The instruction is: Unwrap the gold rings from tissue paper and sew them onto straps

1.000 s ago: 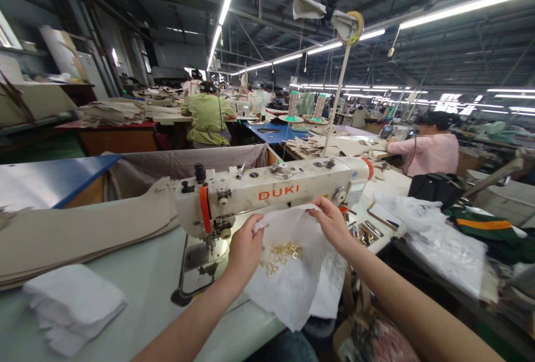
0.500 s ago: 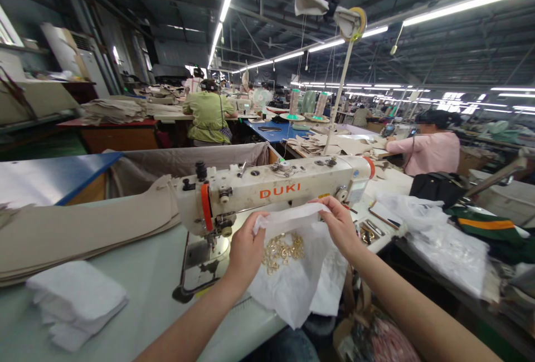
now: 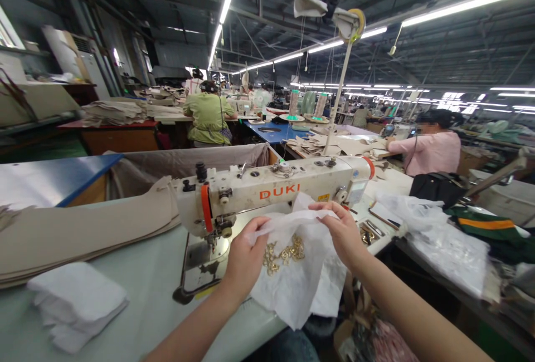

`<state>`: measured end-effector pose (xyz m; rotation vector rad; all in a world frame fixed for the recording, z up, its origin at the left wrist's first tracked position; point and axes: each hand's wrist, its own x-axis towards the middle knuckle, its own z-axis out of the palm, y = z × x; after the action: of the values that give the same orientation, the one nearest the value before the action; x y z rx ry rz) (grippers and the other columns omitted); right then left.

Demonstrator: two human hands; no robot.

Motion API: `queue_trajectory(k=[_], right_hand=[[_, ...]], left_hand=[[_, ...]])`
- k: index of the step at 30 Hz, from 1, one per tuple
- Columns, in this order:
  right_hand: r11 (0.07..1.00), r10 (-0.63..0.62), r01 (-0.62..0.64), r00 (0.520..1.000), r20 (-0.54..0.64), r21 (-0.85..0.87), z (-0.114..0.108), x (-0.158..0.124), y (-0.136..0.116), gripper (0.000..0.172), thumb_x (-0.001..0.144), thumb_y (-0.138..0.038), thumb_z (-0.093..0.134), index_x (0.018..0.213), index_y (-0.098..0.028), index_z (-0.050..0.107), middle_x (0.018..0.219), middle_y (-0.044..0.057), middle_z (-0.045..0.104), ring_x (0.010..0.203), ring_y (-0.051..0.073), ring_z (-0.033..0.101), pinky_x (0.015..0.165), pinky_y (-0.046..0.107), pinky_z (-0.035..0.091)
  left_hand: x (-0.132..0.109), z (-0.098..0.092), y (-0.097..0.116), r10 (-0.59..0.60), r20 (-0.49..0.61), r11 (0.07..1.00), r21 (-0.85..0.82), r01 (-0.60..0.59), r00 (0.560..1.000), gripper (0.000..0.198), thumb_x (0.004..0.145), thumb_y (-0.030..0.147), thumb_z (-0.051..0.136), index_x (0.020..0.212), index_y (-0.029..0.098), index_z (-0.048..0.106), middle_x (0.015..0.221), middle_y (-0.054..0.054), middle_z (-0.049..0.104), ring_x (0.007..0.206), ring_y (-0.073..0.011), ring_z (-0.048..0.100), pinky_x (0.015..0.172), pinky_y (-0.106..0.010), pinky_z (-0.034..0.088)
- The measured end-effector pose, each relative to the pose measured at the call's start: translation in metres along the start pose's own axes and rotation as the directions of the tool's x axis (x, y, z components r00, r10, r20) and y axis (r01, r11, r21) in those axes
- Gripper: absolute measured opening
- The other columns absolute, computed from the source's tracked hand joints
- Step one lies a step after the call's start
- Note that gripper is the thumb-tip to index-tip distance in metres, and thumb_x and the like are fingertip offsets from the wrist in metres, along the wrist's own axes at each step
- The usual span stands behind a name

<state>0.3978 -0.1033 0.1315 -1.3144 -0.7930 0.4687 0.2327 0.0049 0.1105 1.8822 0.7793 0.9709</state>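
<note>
Holding a bag of gold rings open before the sewing machine

Head view — just in front of the sewing machine (image 3: 271, 189), the left hand (image 3: 244, 259) and right hand (image 3: 345, 234) each pinch one side of a thin white bag (image 3: 292, 295), fingers closed on the film and spreading its mouth. A cluster of gold rings (image 3: 284, 253) lies inside, below the machine's arm. The bag's lower part hangs off the edge of the table (image 3: 146, 278).

From where I stand, the risk is a slipped pinch or a tilt toward the hanging side — the rings could spill to the floor.

Left of the machine lie long beige fabric pieces (image 3: 83, 228) and a folded white cloth (image 3: 77, 303). To its right are a small parts tray (image 3: 368, 234) and heaped clear plastic (image 3: 434, 234). The machine's arm crowds the space right behind the hands.
</note>
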Motion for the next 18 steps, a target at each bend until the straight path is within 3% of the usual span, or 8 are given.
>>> queue_trajectory(k=[3,7,12,15,18], right_hand=[[0.980,0.128,-0.134,0.991,0.049,0.147,0.013,-0.008,-0.002,0.015,0.057,-0.023,0.055,0.057,-0.020,0.041,0.089,0.006,0.067,0.062,0.014,0.050,0.057,0.024,0.040],[0.969,0.157,-0.184,0.974,0.164,0.166,0.037,-0.026,0.007,0.012,0.052,-0.020,0.053,0.054,-0.020,0.041,0.068,0.000,0.061,0.059,0.013,0.048,0.055,0.023,0.039],[0.987,0.117,-0.147,0.937,0.330,0.069,0.066,-0.054,0.031,0.012,0.056,-0.015,0.054,0.057,-0.020,0.043,0.055,-0.007,0.045,0.052,0.010,0.039,0.053,0.021,0.035],[0.989,0.085,-0.130,0.895,0.438,0.074,0.075,-0.069,0.031,0.012,0.058,-0.012,0.054,0.065,-0.020,0.049,0.062,-0.006,0.051,0.058,0.011,0.046,0.059,0.022,0.040],[0.997,0.073,-0.061,0.844,0.531,-0.040,0.066,-0.079,0.020,0.028,0.064,-0.010,0.056,0.089,-0.022,0.060,0.087,0.000,0.063,0.080,0.016,0.058,0.075,0.028,0.046]], left_hand=[[-0.005,0.002,0.011,-0.019,0.076,0.990,-0.137,0.029,0.997,0.026,0.074,0.030,0.047,0.092,0.019,0.063,0.097,-0.003,0.068,0.091,-0.0205,0.061,0.083,-0.029,0.047],[-0.019,0.009,0.014,-0.108,0.175,0.932,-0.325,0.160,0.979,0.042,0.078,0.045,0.053,0.109,0.017,0.057,0.107,-0.007,0.065,0.098,-0.0221,0.061,0.085,-0.032,0.048],[-0.036,0.009,-0.001,-0.224,0.153,0.924,-0.280,0.260,0.962,0.041,0.074,0.041,0.056,0.108,0.020,0.060,0.118,-0.007,0.062,0.113,-0.0250,0.055,0.096,-0.035,0.043],[-0.042,0.000,-0.012,-0.310,0.143,0.895,-0.290,0.339,0.940,0.039,0.072,0.043,0.053,0.099,0.017,0.063,0.106,-0.008,0.067,0.095,-0.0251,0.063,0.084,-0.035,0.050],[-0.046,-0.016,-0.023,-0.327,0.057,0.917,-0.224,0.331,0.943,0.037,0.069,0.043,0.052,0.094,0.018,0.064,0.102,-0.007,0.068,0.093,-0.0261,0.063,0.084,-0.036,0.050]])
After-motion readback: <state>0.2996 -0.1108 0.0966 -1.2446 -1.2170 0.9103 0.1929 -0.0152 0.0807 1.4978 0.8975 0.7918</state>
